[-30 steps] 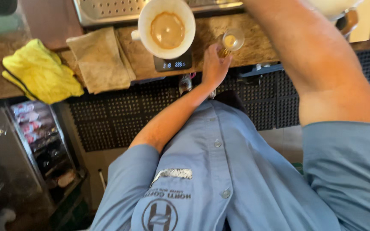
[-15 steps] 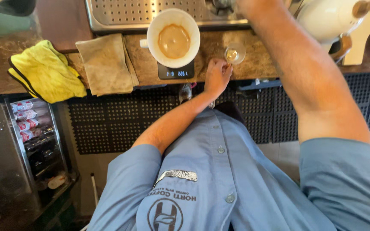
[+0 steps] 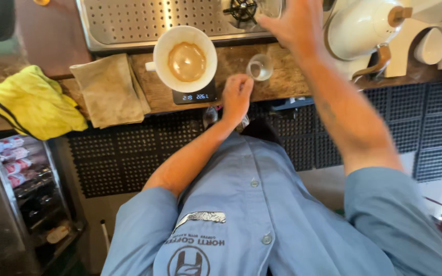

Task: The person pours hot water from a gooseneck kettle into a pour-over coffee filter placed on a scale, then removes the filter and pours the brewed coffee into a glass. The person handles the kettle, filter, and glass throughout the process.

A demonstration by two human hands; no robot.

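My left hand rests on the front edge of the wooden counter, its fingers curled with nothing in them. A small clear glass stands just beyond it, apart from the knuckles. Left of the glass, a white pour-over dripper holding wet brown coffee sits on a small black digital scale. My right hand reaches forward over the perforated metal drip tray with its fingers spread. It is blurred, and a clear glass object lies just past the fingertips.
A folded beige cloth and a crumpled yellow cloth lie on the counter at the left. A white kettle and a white cup stand at the right. Black rubber matting covers the floor, and a cooler with bottles is at the lower left.
My left hand has let go of the small glass and drawn back to the counter edge, fingers curling. My right hand has come into view over the drip tray.
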